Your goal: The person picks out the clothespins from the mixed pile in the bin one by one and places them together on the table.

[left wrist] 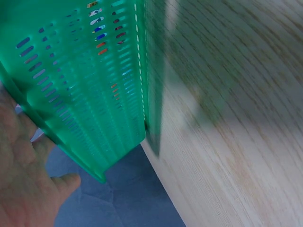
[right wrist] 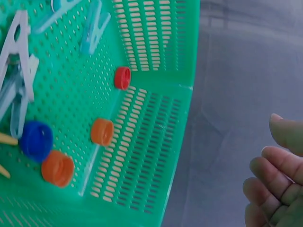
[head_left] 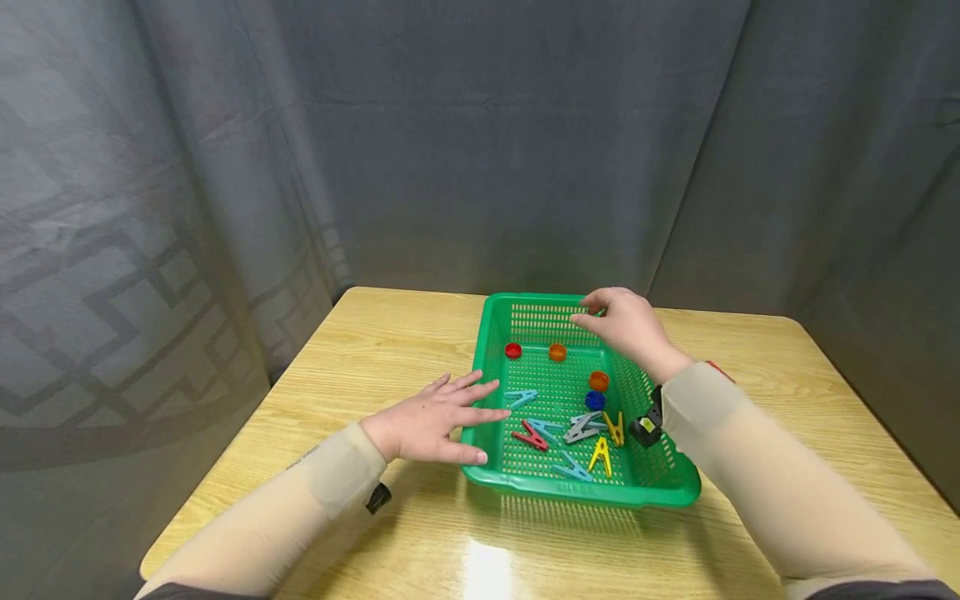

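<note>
A green plastic basket [head_left: 570,492] stands on the table, with bottle caps and clothespins inside. Spread fingers of my left hand [head_left: 438,421] reach over the basket's left rim in the head view. Above the far right corner is my right hand [head_left: 626,321], fingers loosely bent and nothing between them. Along the far part of the basket floor lie a red cap [right wrist: 122,78] and an orange cap [right wrist: 102,132]. Another orange cap [right wrist: 57,169] touches a blue cap [right wrist: 36,141]. Nearer the front are a red clothespin [head_left: 531,436], a grey clothespin [head_left: 581,428], yellow clothespins [head_left: 601,457] and several light blue clothespins [head_left: 573,468].
The wooden table [head_left: 375,333] extends on both sides of the basket. Grey curtains [head_left: 487,150] hang behind it and at the sides. Part of a red object [head_left: 722,372] peeks out behind the right forearm.
</note>
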The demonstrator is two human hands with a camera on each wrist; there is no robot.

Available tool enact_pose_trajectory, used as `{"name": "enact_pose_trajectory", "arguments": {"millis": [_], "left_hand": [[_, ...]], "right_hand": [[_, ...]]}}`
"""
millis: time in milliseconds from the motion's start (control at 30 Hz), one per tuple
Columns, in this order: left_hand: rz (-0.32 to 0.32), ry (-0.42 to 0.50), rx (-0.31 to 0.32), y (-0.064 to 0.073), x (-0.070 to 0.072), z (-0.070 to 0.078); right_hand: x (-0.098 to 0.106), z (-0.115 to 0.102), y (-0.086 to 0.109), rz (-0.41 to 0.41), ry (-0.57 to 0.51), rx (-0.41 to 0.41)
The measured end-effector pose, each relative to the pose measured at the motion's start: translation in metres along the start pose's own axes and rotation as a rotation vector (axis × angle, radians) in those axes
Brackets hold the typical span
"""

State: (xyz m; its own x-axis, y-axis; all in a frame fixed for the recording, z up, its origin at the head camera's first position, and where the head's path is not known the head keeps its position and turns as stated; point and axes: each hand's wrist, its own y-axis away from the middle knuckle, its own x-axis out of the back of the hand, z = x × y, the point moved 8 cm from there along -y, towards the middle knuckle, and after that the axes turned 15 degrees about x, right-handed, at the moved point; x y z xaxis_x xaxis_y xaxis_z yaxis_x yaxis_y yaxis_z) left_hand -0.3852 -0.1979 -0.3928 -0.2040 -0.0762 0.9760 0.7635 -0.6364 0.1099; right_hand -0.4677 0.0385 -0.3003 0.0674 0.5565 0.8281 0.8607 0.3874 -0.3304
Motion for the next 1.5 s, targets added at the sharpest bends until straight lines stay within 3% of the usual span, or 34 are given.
{"name": "enact_pose_trajectory", "arguments": {"millis": [367, 767, 933, 1200, 1500], "left_hand": [[0.005, 0.005, 0.001, 0.0, 0.0, 0.0], [0.008, 0.004, -0.004, 0.0, 0.0, 0.002], [0.006, 0.006, -0.001, 0.001, 0.001, 0.001], [0.004, 0.012, -0.002, 0.001, 0.0, 0.001], [-0.01, 0.026, 0.004, 0.001, 0.0, 0.002]], "right_hand": [[-0.04, -0.004, -0.007, -0.089, -0.026, -0.01], [-0.08, -0.005, -0.002, -0.238, -0.093, 0.023], [-0.096, -0.005, 0.001, -0.352, -0.095, 0.05], [-0.125, -0.002, 0.018, -0.622, -0.083, 0.107], [-0.139, -0.002, 0.028, -0.711, -0.006, 0.128]]}}
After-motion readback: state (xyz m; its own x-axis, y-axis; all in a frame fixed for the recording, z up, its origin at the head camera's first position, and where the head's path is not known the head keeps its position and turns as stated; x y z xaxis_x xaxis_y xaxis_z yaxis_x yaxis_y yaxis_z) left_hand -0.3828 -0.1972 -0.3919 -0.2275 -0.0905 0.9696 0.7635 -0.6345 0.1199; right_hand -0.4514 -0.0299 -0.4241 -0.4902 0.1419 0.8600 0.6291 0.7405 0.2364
